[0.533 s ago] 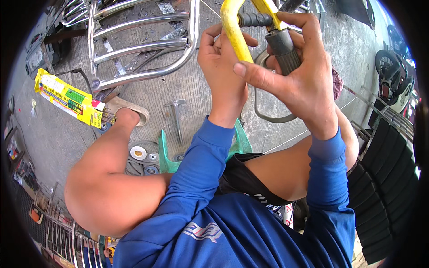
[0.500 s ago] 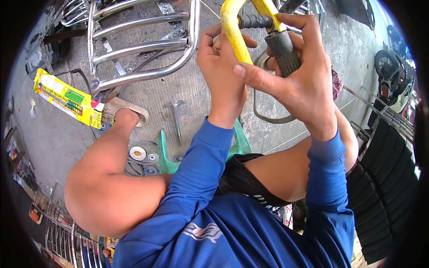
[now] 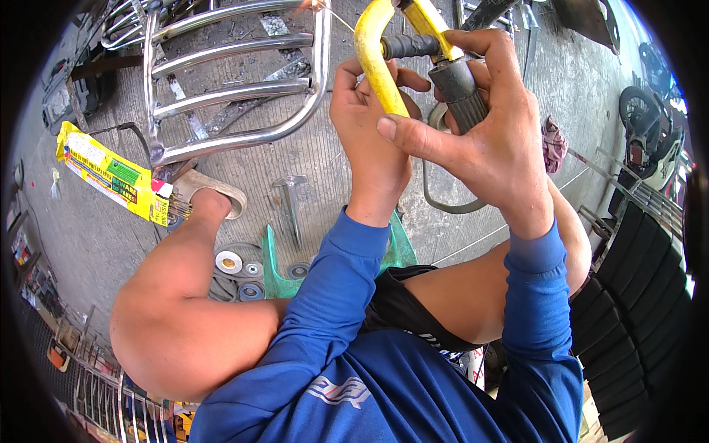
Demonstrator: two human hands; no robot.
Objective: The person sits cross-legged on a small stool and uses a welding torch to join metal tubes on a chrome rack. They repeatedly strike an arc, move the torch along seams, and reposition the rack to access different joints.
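- Grey, finely grooved concrete floor [image 3: 266,166] fills the background, with a shiny tubular metal frame [image 3: 233,97] lying at upper left and a parked motorcycle [image 3: 650,140] at far right.
- At the frame's upper corner an orange glow [image 3: 309,4] shows; its source is cut off by the edge of view.
- Risk, as I judge it: a stray spark from there could reach bare fingers or knees, since no gloves are worn and the shorts leave the legs uncovered.
- Fingers could also be pinched if the two yellow arms closed while some lie behind or between them.
- Held up at top centre, the yellow tool [image 3: 378,63] has a bent bar, scuffed and dark-spotted, joined to a second arm by a black ridged crosspiece [image 3: 410,46]; a black ribbed grip [image 3: 459,94] continues below that arm.
- Right hand [image 3: 491,140]: curled around the grip, forefinger near its upper end, thumb stretched towards the bent bar.
- Left hand [image 3: 373,122]: half curled behind the bar; whether it grips anything I cannot tell.
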